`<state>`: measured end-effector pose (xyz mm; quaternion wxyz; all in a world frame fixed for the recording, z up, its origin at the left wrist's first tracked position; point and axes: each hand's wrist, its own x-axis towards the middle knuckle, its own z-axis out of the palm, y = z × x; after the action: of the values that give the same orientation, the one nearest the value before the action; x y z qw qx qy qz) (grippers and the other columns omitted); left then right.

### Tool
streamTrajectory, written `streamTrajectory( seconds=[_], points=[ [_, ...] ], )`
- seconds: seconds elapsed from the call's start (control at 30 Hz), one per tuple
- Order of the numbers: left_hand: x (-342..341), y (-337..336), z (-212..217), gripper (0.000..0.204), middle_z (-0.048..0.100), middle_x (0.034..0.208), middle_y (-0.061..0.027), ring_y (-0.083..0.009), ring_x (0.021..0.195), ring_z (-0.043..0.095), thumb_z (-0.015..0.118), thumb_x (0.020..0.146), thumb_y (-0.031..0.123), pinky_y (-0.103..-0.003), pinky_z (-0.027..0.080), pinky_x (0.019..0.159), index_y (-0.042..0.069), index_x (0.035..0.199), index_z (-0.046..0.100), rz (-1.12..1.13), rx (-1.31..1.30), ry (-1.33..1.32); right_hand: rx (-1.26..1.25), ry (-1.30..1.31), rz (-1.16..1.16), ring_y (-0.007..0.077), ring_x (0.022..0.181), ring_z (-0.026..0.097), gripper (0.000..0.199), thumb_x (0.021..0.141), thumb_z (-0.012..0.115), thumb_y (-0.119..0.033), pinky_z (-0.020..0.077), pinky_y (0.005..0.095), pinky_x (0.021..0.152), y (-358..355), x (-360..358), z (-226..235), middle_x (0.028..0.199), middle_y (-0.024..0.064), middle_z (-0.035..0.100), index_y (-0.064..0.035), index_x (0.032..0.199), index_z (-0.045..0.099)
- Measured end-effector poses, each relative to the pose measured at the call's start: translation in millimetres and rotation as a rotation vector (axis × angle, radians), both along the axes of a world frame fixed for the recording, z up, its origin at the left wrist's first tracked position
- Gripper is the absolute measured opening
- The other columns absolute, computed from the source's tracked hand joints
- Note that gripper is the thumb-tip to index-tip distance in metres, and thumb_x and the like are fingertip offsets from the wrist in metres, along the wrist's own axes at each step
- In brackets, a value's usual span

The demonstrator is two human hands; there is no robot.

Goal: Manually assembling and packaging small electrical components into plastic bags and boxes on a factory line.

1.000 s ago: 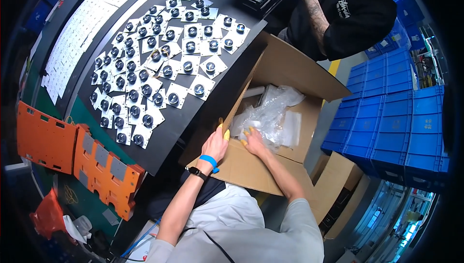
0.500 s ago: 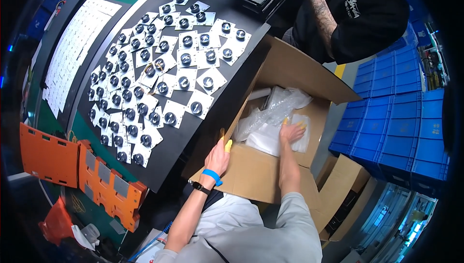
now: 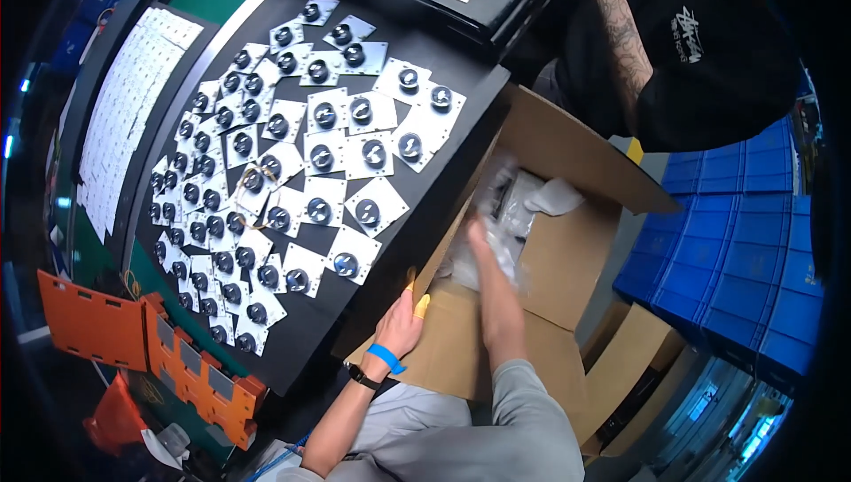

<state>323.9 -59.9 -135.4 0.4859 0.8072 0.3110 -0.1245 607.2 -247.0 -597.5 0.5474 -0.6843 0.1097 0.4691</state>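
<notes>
overhead, black table (image 3: pixel 461 182) holds white square parts (image 3: pixel 319 159) beside blue crates (image 3: pixel 736 252).

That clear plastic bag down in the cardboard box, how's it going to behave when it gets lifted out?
The clear plastic bag looks thin and crumpled, so it will likely flop and sag rather than hold shape. Its glossy film may be slippery under the right hand. Small dark parts seem to sit inside, so it could hang bottom-heavy.

Cardboard box (image 3: pixel 567 243): matt brown, smooth. Plastic bags (image 3: pixel 496 216) inside: clear, glossy, crinkled. Square plates (image 3: pixel 355 119): pale matt. Table mat (image 3: pixel 443 172): black, matt.
</notes>
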Motion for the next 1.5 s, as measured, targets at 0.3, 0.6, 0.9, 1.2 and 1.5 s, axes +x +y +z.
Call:
streamTrajectory(
  seconds=[0.3, 0.6, 0.9, 1.2, 1.5],
  points=[
    [-27.9, 21.0, -19.9, 0.045, 0.063, 0.111, -0.0308, -0.0490, 0.103, 0.059, 0.047, 0.103, 0.034, -0.054, 0.050, 0.083, 0.000, 0.132, 0.045, 0.066, 0.092, 0.163, -0.219, -0.557, 0.146, 0.0396, 0.102, 0.059, 0.032, 0.097, 0.050, -0.022, 0.0452, 0.0481, 0.095, 146.5, -115.4, 141.0, 0.114, 0.0241, 0.064, -0.0025, 0.118, 0.064],
    [6.5, -0.5, -9.5, 0.047, 0.063, 0.113, -0.0284, -0.0468, 0.105, 0.059, 0.046, 0.104, 0.031, -0.051, 0.049, 0.085, 0.001, 0.139, 0.041, -0.053, 0.025, 0.023, -0.959, -0.738, 0.105, 0.0376, 0.110, 0.061, 0.054, 0.090, 0.058, -0.046, 0.0469, 0.0493, 0.094, -66.2, -52.7, 80.2, 0.116, 0.0226, 0.065, -0.0025, 0.122, 0.064],
    [-1.9, 1.0, -17.6, 0.046, 0.063, 0.111, -0.0283, -0.0471, 0.105, 0.059, 0.045, 0.104, 0.031, -0.050, 0.049, 0.085, 0.001, 0.139, 0.041, -0.057, 0.080, 0.059, -0.692, -0.299, 0.502, 0.0356, 0.110, 0.062, 0.044, 0.089, 0.063, -0.036, 0.0464, 0.0476, 0.096, -4.5, -133.2, 115.7, 0.119, 0.0216, 0.064, -0.0021, 0.117, 0.065],
    [-20.0, 11.4, -14.1, 0.046, 0.064, 0.109, -0.0290, -0.0476, 0.100, 0.060, 0.047, 0.103, 0.032, -0.051, 0.050, 0.082, 0.000, 0.135, 0.043, 0.027, 0.186, 0.022, -1.107, -1.054, 0.533, 0.0341, 0.115, 0.056, 0.031, 0.090, 0.063, -0.024, 0.0433, 0.0432, 0.098, -52.4, -66.2, 186.5, 0.124, 0.0172, 0.060, -0.0043, 0.114, 0.062],
    [-17.0, 5.7, -13.2, 0.050, 0.062, 0.114, -0.0319, -0.0479, 0.106, 0.059, 0.047, 0.103, 0.034, -0.052, 0.049, 0.088, -0.001, 0.139, 0.040, -0.004, 0.099, 0.051, -1.150, -0.712, 1.903, 0.0332, 0.149, 0.025, 0.046, 0.098, 0.048, -0.035, 0.0236, 0.0555, 0.117, -76.6, -101.8, 127.0, 0.160, 0.0019, 0.036, -0.0220, 0.142, 0.055]
  ],
)
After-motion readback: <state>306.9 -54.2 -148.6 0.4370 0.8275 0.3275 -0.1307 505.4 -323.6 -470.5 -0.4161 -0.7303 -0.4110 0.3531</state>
